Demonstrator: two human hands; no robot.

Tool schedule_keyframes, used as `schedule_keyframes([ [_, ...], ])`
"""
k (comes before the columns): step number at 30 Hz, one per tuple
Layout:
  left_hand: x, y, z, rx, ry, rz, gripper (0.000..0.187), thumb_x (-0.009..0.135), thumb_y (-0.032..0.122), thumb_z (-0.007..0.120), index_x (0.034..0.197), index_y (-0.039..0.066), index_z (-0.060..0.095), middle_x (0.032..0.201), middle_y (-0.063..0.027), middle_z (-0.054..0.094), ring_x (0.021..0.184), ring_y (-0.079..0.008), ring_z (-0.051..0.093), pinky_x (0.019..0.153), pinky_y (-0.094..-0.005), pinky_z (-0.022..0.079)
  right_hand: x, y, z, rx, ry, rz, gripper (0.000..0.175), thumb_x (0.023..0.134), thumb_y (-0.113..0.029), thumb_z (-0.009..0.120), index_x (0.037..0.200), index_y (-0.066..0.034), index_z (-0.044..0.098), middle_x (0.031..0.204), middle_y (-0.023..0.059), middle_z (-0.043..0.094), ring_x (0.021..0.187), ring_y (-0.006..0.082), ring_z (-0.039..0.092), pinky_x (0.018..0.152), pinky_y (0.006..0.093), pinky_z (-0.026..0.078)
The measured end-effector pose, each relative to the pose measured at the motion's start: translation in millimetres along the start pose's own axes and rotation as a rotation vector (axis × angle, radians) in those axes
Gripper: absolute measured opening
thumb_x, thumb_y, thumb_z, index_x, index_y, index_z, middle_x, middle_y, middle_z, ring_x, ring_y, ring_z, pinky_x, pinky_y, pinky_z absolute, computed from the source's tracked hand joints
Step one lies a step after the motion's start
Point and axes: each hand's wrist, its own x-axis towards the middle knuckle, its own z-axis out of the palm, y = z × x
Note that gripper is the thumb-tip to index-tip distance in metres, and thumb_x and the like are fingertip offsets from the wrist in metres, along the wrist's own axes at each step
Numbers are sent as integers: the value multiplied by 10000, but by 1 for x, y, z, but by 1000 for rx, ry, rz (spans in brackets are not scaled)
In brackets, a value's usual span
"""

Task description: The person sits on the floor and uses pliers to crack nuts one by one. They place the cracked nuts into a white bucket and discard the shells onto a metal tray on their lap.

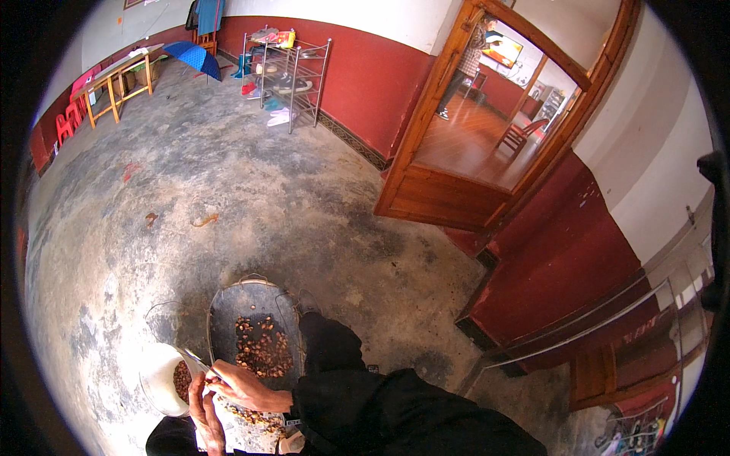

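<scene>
In the lower left, my right hand (245, 386) grips a thin metal hand tool (195, 359), probably scissors or a knife. My left hand (206, 416) meets it fingertip to fingertip, pinching a small pale piece (210, 388) too small to name. Left of my hands stands a white bucket (153, 373) with reddish-brown nuts or seeds (182, 379) in it. Just beyond them is a dark oval basin (223, 319) with a wire handle, holding many brown pieces (265, 347) like nuts or shells. Under my wrists, brown fragments (256, 420) lie scattered over a pale surface.
My dark-clothed leg (333, 342) and shoe (308, 302) are right of the basin. Farther off are a metal shoe rack (293, 85), a blue umbrella (194, 57) and a wooden-legged table (114, 74). A person (470, 57) stands behind the glazed wooden door (450, 194).
</scene>
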Motion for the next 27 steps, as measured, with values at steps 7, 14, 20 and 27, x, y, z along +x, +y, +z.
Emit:
schedule_keyframes([
  [7,-6,-2,-3,-69,59,-84,337,1080,329,531,1241,40,594,1084,-51,672,839,-112,632,674,-269,556,-4,4,8,-152,-100,-59,258,970,-211,663,1105,-43,521,966,151,547,824,393,639,666,475,497],
  [14,-2,-13,-9,-127,47,-216,282,1066,337,560,1094,59,596,934,-33,646,727,-105,613,588,-253,550,-3,1,6,-337,-128,-119,288,967,-237,644,1115,-35,501,973,145,554,835,384,645,661,472,506],
  [20,-3,-19,-9,-78,123,-126,276,1057,332,586,1121,64,604,967,-36,649,760,-105,620,616,-253,551,-5,3,6,-277,-94,-149,251,976,-238,648,1067,-36,531,935,147,569,810,384,645,653,472,495],
  [27,0,-26,-6,-143,109,-50,257,1049,249,611,1218,56,617,1037,-28,666,826,-110,626,639,-242,545,-3,6,7,-153,-50,-87,201,980,-198,662,1034,-24,576,879,153,597,766,350,648,653,453,499],
])
